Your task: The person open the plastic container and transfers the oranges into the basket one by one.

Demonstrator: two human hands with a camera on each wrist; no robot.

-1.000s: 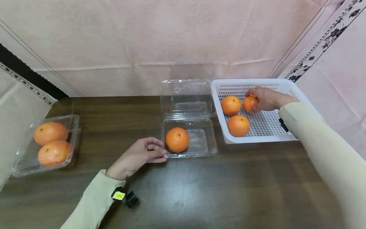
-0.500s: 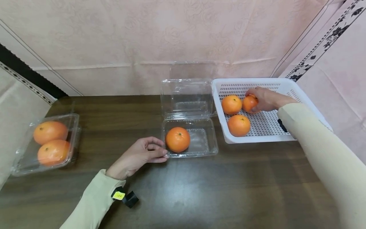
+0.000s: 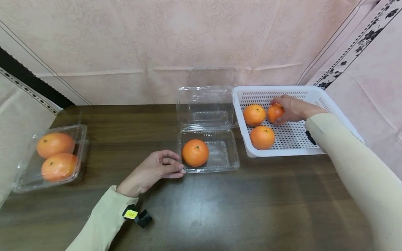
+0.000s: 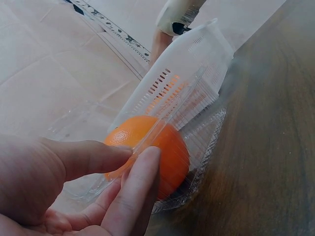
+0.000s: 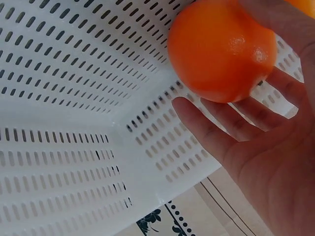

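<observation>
At the centre of the head view, an open clear plastic clamshell container (image 3: 221,153) holds one orange (image 3: 195,153) in its left half, its lid (image 3: 205,108) raised behind. My left hand (image 3: 154,172) pinches the container's near left rim between thumb and fingers, as the left wrist view also shows. On the right stands a white slotted basket (image 3: 292,152). Inside it my right hand (image 3: 292,108) grips an orange (image 5: 221,49), thumb on one side and fingers on the other. Two more oranges, a far one (image 3: 254,115) and a near one (image 3: 262,137), lie to its left.
At the far left of the table (image 3: 201,209), a closed clear container (image 3: 80,146) holds two oranges (image 3: 56,157). A pink patterned cloth (image 3: 157,38) rises behind the table. The basket's left side stands close beside the open container.
Both hands keep nearly the same place over the last second. The view shifts very slightly; the oranges and containers stay put.
</observation>
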